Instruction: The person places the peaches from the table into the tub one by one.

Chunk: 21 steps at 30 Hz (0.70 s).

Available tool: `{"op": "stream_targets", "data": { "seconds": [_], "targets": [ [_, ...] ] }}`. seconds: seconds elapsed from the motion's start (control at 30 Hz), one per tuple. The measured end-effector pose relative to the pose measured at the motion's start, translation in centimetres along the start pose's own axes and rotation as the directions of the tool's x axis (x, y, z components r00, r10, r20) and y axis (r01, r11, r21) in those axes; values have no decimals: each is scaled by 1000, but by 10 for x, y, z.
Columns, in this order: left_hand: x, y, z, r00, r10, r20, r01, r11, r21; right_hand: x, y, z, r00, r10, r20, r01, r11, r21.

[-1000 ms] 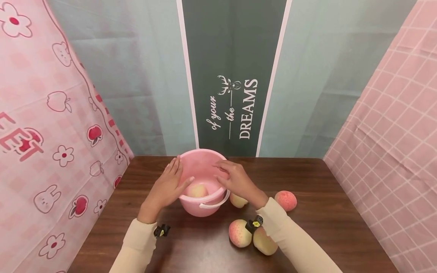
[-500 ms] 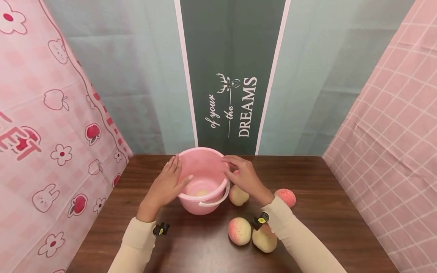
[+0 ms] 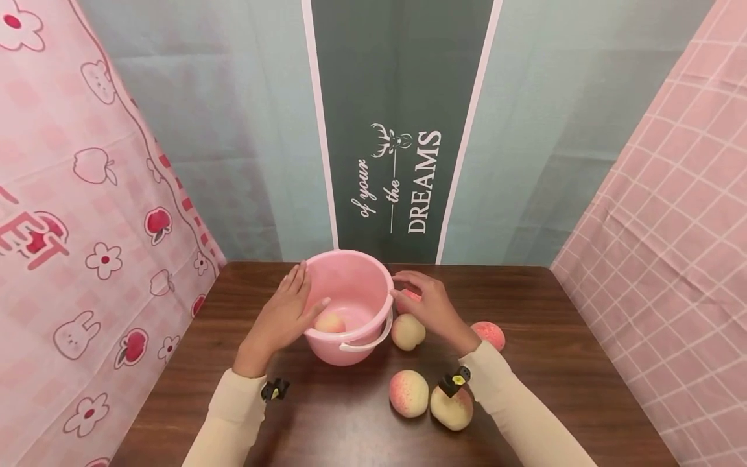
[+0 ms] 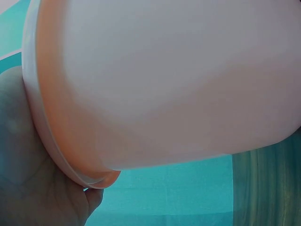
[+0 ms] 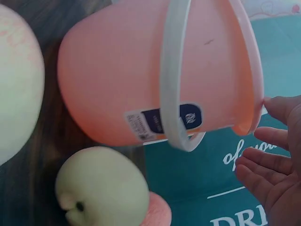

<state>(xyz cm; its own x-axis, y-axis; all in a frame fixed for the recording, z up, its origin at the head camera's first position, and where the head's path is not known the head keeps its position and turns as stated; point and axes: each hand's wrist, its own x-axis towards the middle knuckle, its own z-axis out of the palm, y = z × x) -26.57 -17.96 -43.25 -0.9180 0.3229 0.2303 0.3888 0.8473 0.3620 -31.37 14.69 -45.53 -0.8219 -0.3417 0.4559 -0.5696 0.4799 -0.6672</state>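
Observation:
A pink bucket (image 3: 344, 353) with a white handle (image 3: 366, 345) stands near the table's back edge, one peach (image 3: 329, 322) visible inside. The left hand (image 3: 279, 324) rests along its left rim, thumb over the opening; in the left wrist view the palm (image 4: 33, 174) lies against the rim of the bucket (image 4: 164, 84). At the right rim is the right hand (image 3: 434, 310), fingers extended and holding nothing; in the right wrist view its thumb touches or nearly touches the rim. Below that hand lie a pale peach (image 3: 408, 332) and a redder one (image 3: 409, 299), partly hidden.
Two peaches (image 3: 408, 394) (image 3: 452, 408) lie at the front, the right one under the right wrist's camera. Another red peach (image 3: 489, 335) lies right of the right forearm. Patterned cloths hang left and right; a green cloth (image 3: 403, 78) hangs behind the wooden table (image 3: 327, 421).
The right hand has moved right, from over the bucket's opening to outside its right rim. The peach inside has shifted about and now lies at the left. The left hand has stayed at the rim.

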Motion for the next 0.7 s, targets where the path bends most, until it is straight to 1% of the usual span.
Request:
{"op": "stream_targets", "data": {
  "seconds": [0.2, 0.37, 0.5, 0.6, 0.7],
  "targets": [
    [1, 1, 0, 1000, 0, 1, 0, 1000, 3, -9, 7, -2, 998, 61, 15, -61, 998, 17],
    [2, 0, 0, 1000, 1, 5, -1, 1000, 10, -15, 11, -2, 996, 83, 29, -84, 996, 20],
    [2, -1, 0, 1000, 0, 7, 0, 1000, 3, -21, 16, -1, 994, 96, 61, -98, 995, 28],
    [2, -1, 1, 1000, 0, 6, 0, 1000, 2, -26, 20, 0, 990, 104, 97, -106, 994, 13],
    [1, -1, 1, 1000, 0, 7, 0, 1000, 0, -32, 26, 0, 985, 124, 121, -121, 992, -30]
  ]
}}
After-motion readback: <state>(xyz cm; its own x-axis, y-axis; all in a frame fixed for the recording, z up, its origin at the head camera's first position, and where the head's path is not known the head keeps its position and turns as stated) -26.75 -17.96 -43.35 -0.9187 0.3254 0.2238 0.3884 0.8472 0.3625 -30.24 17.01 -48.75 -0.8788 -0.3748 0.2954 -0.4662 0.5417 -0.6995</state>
